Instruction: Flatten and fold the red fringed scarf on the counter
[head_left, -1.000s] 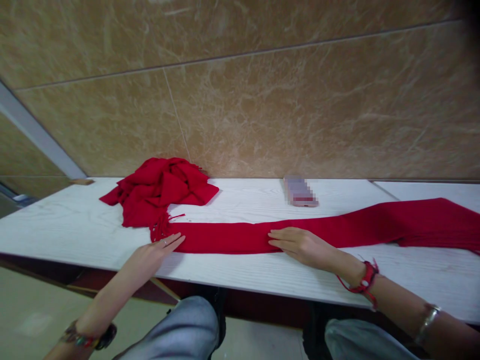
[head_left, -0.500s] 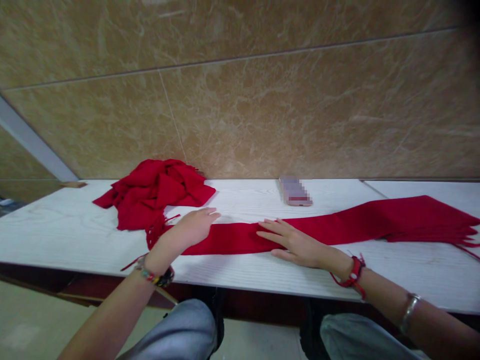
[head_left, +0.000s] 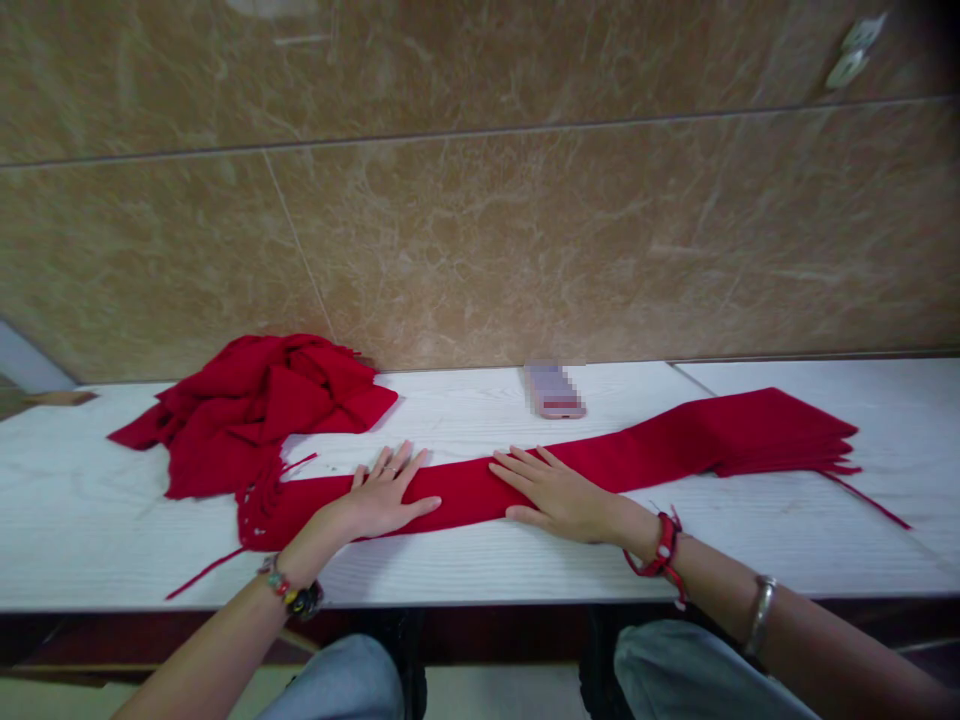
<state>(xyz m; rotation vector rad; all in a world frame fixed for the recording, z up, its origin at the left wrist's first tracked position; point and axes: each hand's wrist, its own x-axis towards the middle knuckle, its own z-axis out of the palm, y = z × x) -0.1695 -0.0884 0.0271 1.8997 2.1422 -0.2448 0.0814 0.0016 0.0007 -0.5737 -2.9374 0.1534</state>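
A long red fringed scarf (head_left: 465, 492), folded into a narrow strip, stretches across the white tabletop. Its left end has tasselled edges; at the right end the layers fan out slightly, with a loose strand trailing. My left hand (head_left: 382, 500) lies flat on the strip's left part, fingers spread. Flat on its middle rests my right hand (head_left: 559, 493), fingers stretched toward the left. Neither hand grips the cloth. Behind the strip's left end, a crumpled red cloth (head_left: 262, 400) is heaped against the wall, close to the tassels.
A phone (head_left: 553, 392) lies near the wall behind the strip. The white table (head_left: 465, 570) meets a brown marbled tile wall (head_left: 480, 240), which carries a socket (head_left: 855, 50) at upper right. My knees are below the table's front edge.
My left hand has turned and spread flat on the scarf, where its fingers were bunched and pointed right before. The right hand stays on the cloth. The whole view has shifted a little.
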